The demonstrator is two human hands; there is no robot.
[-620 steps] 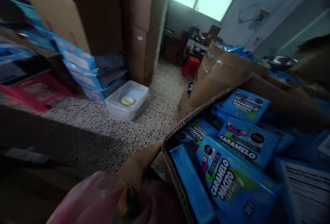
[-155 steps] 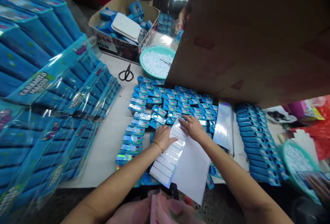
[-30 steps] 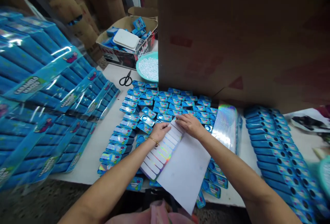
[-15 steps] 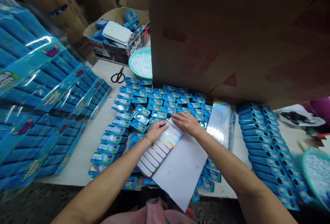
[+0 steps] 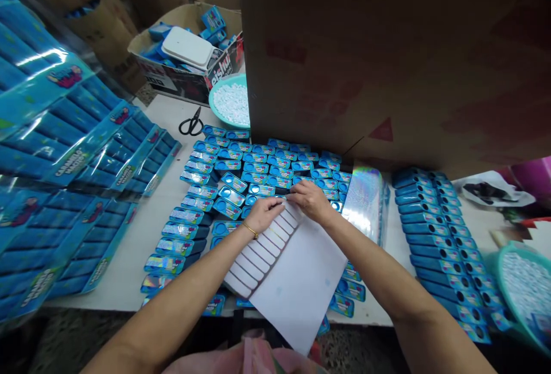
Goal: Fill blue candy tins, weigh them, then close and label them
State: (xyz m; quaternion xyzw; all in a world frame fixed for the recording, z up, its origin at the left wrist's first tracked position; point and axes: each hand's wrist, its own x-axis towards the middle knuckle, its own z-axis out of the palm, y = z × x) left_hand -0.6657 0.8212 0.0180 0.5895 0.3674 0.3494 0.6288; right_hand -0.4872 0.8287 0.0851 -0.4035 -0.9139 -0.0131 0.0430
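A white sticker sheet (image 5: pixel 293 271) with rows of peel-off strips lies tilted over small blue candy boxes (image 5: pixel 253 167) laid out in rows on the white table (image 5: pixel 163 116). My left hand (image 5: pixel 267 213) rests on the sheet's top left corner, fingers curled and pinching at a strip. My right hand (image 5: pixel 307 199) meets it at the sheet's top edge, fingertips pressed together on the same spot. What they pinch is too small to name.
A big cardboard box (image 5: pixel 387 58) stands behind the rows. Black scissors (image 5: pixel 191 124) and a teal bowl of white pellets (image 5: pixel 228 101) are at the back left. Wrapped blue packs (image 5: pixel 77 162) pile at left. Holographic sheets (image 5: pixel 365 196) and stacked blue boxes (image 5: pixel 439 230) lie right.
The view has shifted slightly. Both hands have stayed at the sheet's top corner, fingers working closer together there. The sheet has turned a little.
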